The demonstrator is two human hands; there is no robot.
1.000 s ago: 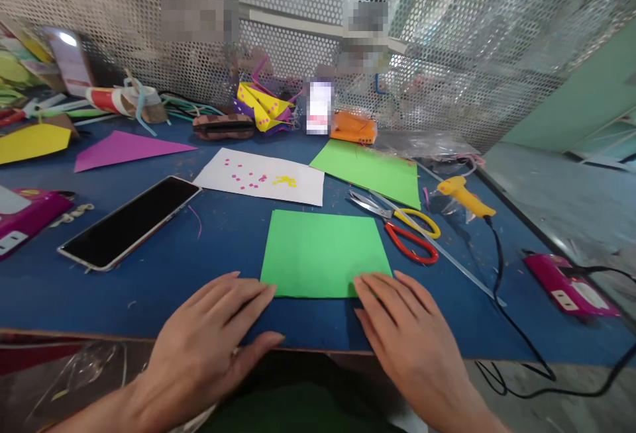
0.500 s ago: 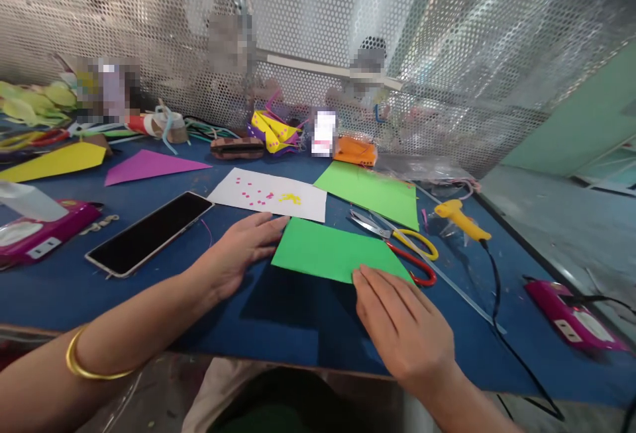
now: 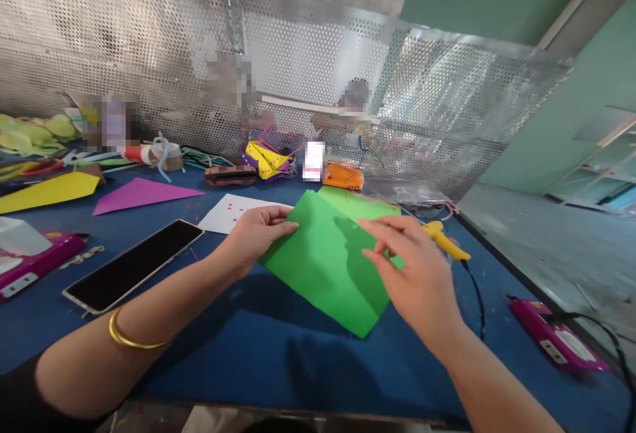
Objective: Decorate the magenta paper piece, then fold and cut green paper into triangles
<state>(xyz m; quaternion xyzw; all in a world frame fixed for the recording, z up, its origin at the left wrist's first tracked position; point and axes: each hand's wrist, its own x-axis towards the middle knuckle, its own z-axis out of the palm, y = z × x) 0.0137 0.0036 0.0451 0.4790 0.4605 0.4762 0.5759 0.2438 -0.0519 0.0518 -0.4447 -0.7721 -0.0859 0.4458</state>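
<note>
A green paper square (image 3: 325, 264) is lifted off the blue table (image 3: 238, 347) and tilted, one corner pointing down. My left hand (image 3: 256, 234) pinches its left edge, a gold bangle on that wrist. My right hand (image 3: 415, 277) is at the sheet's right side with fingers spread over it; whether it grips the paper is unclear. A white sheet (image 3: 231, 211) dotted with pink bits lies just behind my left hand. A second green sheet (image 3: 360, 202) lies flat behind the lifted one.
A black phone (image 3: 134, 264) lies at left. A yellow glue gun (image 3: 442, 238) with a black cord sits at right, a pink device (image 3: 549, 335) beyond it. Purple (image 3: 142, 193) and yellow (image 3: 47, 191) paper triangles lie at far left. Perforated metal screen (image 3: 318, 69) closes the back.
The green square went from lying flat to being raised and tilted in the air. My left hand moved from the table's near edge to the sheet's left edge; my right hand rose with it.
</note>
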